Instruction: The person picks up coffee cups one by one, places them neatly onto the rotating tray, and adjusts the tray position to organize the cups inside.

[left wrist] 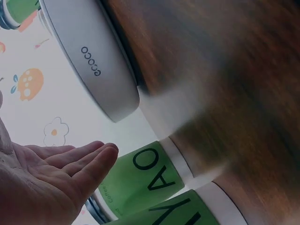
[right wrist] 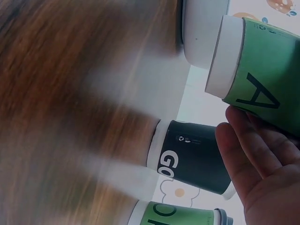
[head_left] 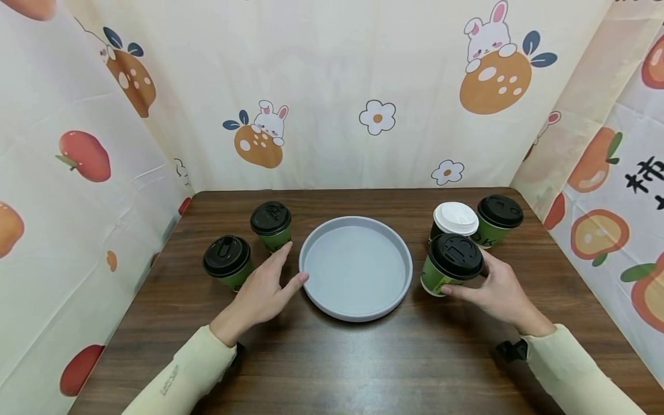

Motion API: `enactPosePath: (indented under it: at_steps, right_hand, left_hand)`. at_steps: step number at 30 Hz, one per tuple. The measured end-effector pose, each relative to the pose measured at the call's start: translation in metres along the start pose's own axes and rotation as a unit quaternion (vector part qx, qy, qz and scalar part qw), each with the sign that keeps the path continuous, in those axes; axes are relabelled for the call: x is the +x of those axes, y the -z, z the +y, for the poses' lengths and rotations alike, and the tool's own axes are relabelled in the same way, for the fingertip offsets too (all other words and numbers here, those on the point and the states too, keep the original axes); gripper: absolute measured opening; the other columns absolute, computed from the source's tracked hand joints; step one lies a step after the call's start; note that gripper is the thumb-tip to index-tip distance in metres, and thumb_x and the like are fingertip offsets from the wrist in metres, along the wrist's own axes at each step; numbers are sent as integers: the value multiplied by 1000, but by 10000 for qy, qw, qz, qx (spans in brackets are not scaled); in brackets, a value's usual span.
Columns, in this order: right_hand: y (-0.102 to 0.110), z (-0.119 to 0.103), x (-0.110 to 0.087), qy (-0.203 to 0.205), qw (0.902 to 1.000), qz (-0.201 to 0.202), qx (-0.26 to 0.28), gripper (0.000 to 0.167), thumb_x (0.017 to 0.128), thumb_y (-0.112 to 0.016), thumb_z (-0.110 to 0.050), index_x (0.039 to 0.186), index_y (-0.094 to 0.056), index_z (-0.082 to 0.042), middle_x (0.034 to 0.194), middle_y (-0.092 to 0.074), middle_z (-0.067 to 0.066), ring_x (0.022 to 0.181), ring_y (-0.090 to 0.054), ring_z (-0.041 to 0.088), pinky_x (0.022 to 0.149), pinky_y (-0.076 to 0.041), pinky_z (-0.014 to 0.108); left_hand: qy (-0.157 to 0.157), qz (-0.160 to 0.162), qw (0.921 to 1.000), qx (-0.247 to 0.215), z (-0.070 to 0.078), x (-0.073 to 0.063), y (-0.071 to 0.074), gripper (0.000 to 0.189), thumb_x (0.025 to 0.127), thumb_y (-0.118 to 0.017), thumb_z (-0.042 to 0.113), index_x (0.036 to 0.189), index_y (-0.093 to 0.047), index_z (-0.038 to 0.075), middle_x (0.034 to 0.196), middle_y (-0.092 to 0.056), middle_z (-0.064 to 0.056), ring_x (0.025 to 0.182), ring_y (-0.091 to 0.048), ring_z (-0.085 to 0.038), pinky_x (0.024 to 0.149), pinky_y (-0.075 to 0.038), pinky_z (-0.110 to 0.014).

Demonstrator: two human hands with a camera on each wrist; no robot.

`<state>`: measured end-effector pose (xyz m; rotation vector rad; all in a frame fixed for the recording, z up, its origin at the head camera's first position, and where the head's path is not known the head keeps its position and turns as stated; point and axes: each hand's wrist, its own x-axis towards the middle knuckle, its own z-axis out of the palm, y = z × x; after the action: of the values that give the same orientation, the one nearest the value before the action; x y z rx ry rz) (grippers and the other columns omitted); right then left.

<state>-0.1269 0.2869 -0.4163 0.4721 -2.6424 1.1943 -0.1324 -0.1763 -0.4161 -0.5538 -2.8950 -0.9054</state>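
Note:
In the head view my right hand [head_left: 497,294] holds a green paper coffee cup [head_left: 450,265] with a black lid, thumb on the near side and fingers behind. The right wrist view shows the fingers against the side of this green cup [right wrist: 269,77]. My left hand [head_left: 264,291] has its fingers extended and holds nothing, between the round grey tray [head_left: 357,268] and two green cups with black lids, one nearer [head_left: 228,262] and one farther back [head_left: 271,225]. Its thumb tip is right at the tray's left rim.
Behind the held cup stand a dark cup with a white lid [head_left: 455,218] and another green cup [head_left: 499,219] with a black lid. The brown wooden table [head_left: 353,369] is enclosed by printed curtains [head_left: 332,69] at the back and both sides.

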Motion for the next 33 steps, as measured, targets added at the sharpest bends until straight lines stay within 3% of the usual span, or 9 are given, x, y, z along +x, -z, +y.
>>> enactPosePath:
  at_steps: [19, 33]
  right_hand:
    - [1, -10, 2, 44, 10000, 27, -28, 76, 71, -97, -19, 139, -60, -21, 123, -66, -11, 112, -58, -5, 88, -44, 8]
    - [-3, -17, 6, 146, 9997, 105, 188, 80, 68, -98, -14, 139, -61, -23, 126, -66, -9, 114, -59, -1, 89, -45, 9]
  left_hand:
    - [309, -157, 9991, -258, 0, 10, -11, 82, 104, -45, 60, 158, -33, -1, 159, -40, -21, 143, -43, -37, 113, -39, -55]
    - [514, -304, 9980, -197, 0, 14, -17, 82, 104, -48, 57, 159, -30, -2, 159, -40, -22, 143, -43, -37, 113, -39, -55]
